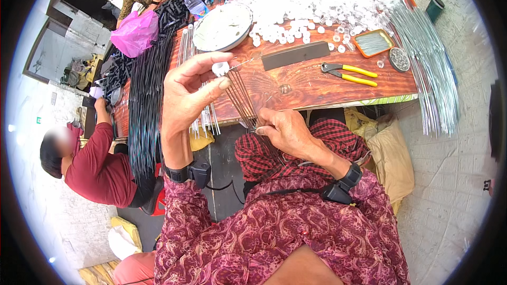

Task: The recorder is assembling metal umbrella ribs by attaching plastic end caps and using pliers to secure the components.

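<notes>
My left hand (pixel 186 94) is raised above the table's near edge, pinching a small white plastic piece (pixel 220 68) between thumb and fingers. Several thin metal rods (pixel 241 95) fan down from that piece. A fine wire (pixel 243 64) sticks out to the right beside it. Lower down, over my lap, my right hand (pixel 290 132) has its fingers closed round the rods' lower ends. What exactly sits under its fingertips is hidden.
On the wooden table (pixel 237 108) lie a dark bar (pixel 296 55), yellow-handled pliers (pixel 349 73), a pin tray (pixel 374 43), a white plastic heap (pixel 317 2) and a round lid (pixel 223 26). Silvery rods (pixel 430 74) and black rods (pixel 145 100) overhang the edge. Two people sit left.
</notes>
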A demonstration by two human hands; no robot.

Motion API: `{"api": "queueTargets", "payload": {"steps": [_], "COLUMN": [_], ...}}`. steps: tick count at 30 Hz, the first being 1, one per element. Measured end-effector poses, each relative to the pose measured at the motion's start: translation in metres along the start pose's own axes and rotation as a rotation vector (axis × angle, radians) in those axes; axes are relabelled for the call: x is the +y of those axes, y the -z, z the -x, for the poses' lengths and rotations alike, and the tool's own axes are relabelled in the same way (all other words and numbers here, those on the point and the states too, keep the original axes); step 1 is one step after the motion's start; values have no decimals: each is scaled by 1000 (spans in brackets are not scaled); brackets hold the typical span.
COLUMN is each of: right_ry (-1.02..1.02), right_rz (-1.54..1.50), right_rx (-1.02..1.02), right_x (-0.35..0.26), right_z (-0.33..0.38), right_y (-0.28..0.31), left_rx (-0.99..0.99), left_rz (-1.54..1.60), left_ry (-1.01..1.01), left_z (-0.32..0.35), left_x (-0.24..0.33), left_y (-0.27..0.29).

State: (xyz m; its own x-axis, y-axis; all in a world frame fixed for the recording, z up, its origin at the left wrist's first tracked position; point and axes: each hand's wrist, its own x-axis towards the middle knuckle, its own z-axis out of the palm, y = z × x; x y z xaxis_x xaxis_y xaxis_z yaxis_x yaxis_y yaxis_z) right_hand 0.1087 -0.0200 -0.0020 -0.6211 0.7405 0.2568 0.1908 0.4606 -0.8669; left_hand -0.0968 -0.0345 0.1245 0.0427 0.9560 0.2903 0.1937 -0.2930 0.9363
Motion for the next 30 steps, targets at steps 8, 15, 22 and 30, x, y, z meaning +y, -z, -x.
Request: {"api": "queueTargets", "payload": {"steps": [8,15,22,30], "right_ry": [53,32,77,107], "right_rz": [-7,44,-34,136], "right_rx": [1,24,63,107], "right_x": [-22,-7,-5,-2], "right_z": [2,2,6,6], "right_y": [5,-7,-13,-21], "left_rx": [27,88,110,122], "left_rz": [-66,-75,-78,-27], "left_ry": [-129,-43,-36,-11], "left_z": [9,-2,-2,-1], "left_x": [29,5,-2,-1], "left_y": [-2,5,14,13]}}
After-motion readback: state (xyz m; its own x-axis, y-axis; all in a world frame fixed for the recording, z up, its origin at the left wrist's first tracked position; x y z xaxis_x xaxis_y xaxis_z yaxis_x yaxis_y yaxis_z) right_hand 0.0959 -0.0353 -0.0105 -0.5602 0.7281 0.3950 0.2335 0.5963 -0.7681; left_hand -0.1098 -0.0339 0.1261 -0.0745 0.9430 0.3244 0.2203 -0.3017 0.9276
